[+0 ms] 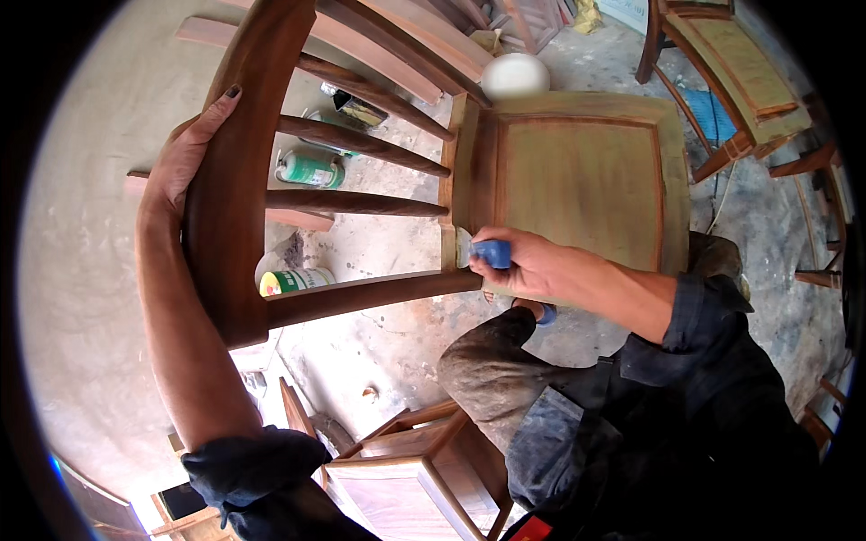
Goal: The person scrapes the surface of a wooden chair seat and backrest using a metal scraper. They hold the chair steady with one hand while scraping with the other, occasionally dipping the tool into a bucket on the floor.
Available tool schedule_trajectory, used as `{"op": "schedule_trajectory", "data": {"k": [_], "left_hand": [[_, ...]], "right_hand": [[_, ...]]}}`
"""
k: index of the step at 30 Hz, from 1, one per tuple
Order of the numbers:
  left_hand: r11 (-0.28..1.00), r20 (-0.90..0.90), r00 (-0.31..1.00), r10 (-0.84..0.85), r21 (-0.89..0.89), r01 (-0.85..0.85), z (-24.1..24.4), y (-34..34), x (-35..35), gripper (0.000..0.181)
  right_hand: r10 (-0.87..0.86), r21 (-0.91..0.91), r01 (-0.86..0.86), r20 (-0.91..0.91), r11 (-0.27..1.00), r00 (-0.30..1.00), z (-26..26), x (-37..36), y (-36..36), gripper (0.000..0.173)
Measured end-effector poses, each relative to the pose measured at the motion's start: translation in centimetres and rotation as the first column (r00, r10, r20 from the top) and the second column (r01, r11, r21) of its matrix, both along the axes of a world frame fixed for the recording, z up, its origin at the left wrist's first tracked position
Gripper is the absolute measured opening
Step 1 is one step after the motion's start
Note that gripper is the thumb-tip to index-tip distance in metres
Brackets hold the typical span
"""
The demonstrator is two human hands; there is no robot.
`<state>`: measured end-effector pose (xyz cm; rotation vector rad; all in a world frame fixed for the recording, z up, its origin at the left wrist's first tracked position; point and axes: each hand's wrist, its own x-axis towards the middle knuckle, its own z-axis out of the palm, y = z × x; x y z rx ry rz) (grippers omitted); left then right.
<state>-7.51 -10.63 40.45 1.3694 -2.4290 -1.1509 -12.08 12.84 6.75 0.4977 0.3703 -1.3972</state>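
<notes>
A wooden chair lies before me, its seat panel (582, 189) coated greenish-brown and its slatted backrest reaching to the left. My left hand (196, 142) grips the outer edge of the wide dark top rail (233, 203), thumb laid over its face. In my right hand (511, 260) is a small tool with a blue handle (495, 254); its pale, blurred end touches the rear rail of the seat (448, 247), near the lowest side post (372, 297). The exact kind of tool cannot be told. Several turned spindles (358, 203) join the top rail to the seat.
A white round container (515, 76) stands behind the seat. Green-and-white cans (311, 169) and a tub (298, 280) sit on the floor at left. Planks (379, 54) lean at the top. Other chairs (744, 74) stand at right, another wooden piece (419, 473) below.
</notes>
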Motion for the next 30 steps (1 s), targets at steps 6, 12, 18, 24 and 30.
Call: {"op": "schedule_trajectory", "data": {"k": [6,12,18,24,30], "left_hand": [[1.000,0.003,1.000,-0.017,0.009,0.017,0.0,0.4,-0.4,0.064],[1.000,-0.024,0.999,-0.026,-0.017,0.025,0.1,0.4,-0.2,0.066],[1.000,0.019,1.000,-0.008,0.012,0.008,0.2,0.3,-0.5,0.067],[1.000,0.008,1.000,-0.018,-0.015,0.018,0.3,0.4,-0.4,0.067],[1.000,0.005,1.000,-0.019,-0.013,0.019,0.0,0.3,-0.1,0.066]], "right_hand": [[-0.018,-0.055,0.021,0.053,0.998,0.998,-2.0,-2.1,2.3,0.022],[0.005,-0.039,-0.005,0.012,0.999,1.000,-1.9,-0.6,0.5,0.022],[-0.006,-0.098,0.032,0.259,0.995,0.966,-2.9,-3.4,1.7,0.022],[-0.044,-0.070,0.051,0.097,0.996,0.994,-4.0,-1.5,0.6,0.020],[-0.024,-0.166,0.044,0.121,0.985,0.992,-3.2,-3.6,0.6,0.019]]}}
